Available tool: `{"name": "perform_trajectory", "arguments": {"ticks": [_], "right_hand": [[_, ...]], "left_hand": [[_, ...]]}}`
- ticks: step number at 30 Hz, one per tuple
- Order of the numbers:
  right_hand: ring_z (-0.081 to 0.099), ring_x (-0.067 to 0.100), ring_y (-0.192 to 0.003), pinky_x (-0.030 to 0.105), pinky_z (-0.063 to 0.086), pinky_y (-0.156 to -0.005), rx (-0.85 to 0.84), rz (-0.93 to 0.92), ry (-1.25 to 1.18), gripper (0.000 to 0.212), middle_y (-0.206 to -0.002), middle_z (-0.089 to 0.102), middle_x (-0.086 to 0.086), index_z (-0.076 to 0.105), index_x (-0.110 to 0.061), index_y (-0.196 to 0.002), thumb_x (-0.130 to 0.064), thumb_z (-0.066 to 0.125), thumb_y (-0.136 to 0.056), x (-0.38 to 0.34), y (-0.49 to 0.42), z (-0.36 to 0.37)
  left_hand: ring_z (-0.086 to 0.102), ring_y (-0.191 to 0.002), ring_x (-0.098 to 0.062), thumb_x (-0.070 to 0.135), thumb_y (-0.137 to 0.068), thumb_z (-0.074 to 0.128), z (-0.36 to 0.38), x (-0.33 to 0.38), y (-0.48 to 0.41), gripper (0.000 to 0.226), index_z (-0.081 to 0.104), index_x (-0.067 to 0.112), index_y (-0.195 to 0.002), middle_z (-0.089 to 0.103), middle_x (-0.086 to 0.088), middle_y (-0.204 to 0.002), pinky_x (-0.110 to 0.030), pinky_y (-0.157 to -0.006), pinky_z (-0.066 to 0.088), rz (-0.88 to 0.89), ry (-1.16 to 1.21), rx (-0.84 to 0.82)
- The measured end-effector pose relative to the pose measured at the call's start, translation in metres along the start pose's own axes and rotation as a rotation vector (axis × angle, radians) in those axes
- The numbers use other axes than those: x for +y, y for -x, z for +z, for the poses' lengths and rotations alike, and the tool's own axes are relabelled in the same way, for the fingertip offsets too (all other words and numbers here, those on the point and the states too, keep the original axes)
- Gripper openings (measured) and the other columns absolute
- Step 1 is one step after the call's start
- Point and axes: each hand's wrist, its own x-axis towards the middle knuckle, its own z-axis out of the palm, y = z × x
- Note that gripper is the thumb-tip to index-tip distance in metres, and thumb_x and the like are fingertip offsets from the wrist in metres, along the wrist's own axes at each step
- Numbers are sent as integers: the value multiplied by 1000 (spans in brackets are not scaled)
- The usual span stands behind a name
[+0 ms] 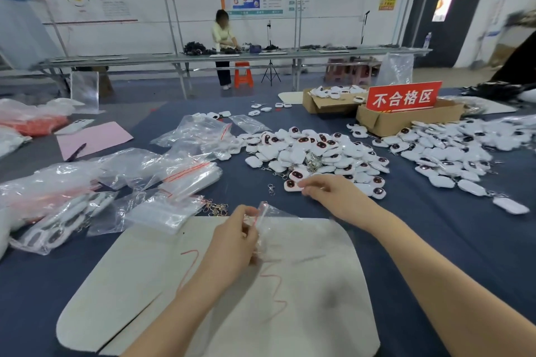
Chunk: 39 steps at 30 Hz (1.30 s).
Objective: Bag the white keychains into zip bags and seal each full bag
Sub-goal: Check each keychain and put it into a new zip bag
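White keychains [316, 153] lie heaped on the blue worktop [435, 226], well ahead of the person, with a second heap [452, 151] further right that is cut off by the frame edge. The right hand [327, 191] reaches to the near edge of the first heap, its bent fingers touching a keychain there; blur hides whether it actually pinches one, so I cannot tell. The left hand [232, 240] grips a clear zip bag [268, 220] by its red-lined mouth above the white mat [220, 313]. Most of the bag is hidden behind the fingers, and what it holds is hard to make out. Filled bags [55, 223] lie at far left, partly cut off, beside a stack of empty bags [188, 180]. A red sign [403, 97] stands in a cardboard box [406, 122] behind the heaps
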Motion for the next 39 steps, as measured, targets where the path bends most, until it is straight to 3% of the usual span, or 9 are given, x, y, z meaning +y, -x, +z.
{"name": "perform_trajectory", "arguments": {"ticks": [4,8,11,15,19,24,29,35,39], "right_hand": [[67,-1,-81,21,51,-79,32,-5,-76,22,-97,72,-15,68,-40,-108,-27,51,-101,-1,-5,6],[67,7,-84,27,53,-82,-15,-8,-20,25,-96,72,-15,67,-41,-108,-26,48,-102,5,-8,21],[61,-6,-84,8,44,-73,20,-35,9,27,-100,70,-17,66,-41,-114,-24,49,-103,12,-10,36],[61,7,-91,14,46,-73,214,-6,17,29,-112,67,-9,64,-34,-125,-24,45,-105,18,-24,49],[49,24,-118,37,40,-97,308,51,408,36,-134,53,3,56,-27,-136,-20,45,-103,19,-50,59],[36,30,-137,43,30,-108,269,170,683,48,-154,35,8,36,-24,-150,-35,45,-103,25,-76,80],[37,30,-135,42,31,-107,383,185,764,54,-151,39,11,35,-25,-150,-48,45,-102,33,-90,90],[47,23,-119,33,35,-99,348,106,731,39,-134,47,3,47,-26,-141,-43,39,-107,32,-98,87],[56,10,-93,13,41,-78,315,-52,84,27,-102,63,-15,60,-37,-122,-19,52,-104,24,-100,84]], "left_hand": [[59,-43,-9,11,-99,51,-3,-7,6,19,65,24,-97,66,3,-66,-20,-44,47,16,-101,-17],[54,-48,-3,37,-100,49,-23,-9,0,17,65,36,-93,61,16,-54,-25,-55,43,114,-516,-135],[55,-55,-4,41,-101,49,-37,-3,-15,23,66,35,-88,61,18,-58,-28,-60,46,162,-580,-66],[61,-58,-10,36,-100,49,-43,-1,-39,23,67,30,-88,64,12,-68,-35,-67,55,159,-415,10],[63,-64,-10,27,-101,51,-27,-9,-63,17,66,33,-100,67,11,-72,-35,-70,54,163,-179,141],[57,-51,-5,21,-105,48,-12,-14,-96,22,63,36,-99,65,5,-80,-28,-57,45,78,180,209],[54,-55,-10,18,-106,45,-2,-28,-103,24,66,30,-103,63,9,-75,-28,-57,44,75,309,239],[54,-54,-10,18,-106,45,-1,-36,-107,24,66,30,-102,64,7,-74,-19,-51,45,106,346,234],[57,-60,-10,24,-107,47,0,-34,-107,23,66,37,-103,66,10,-79,-26,-58,46,124,353,249]]}}
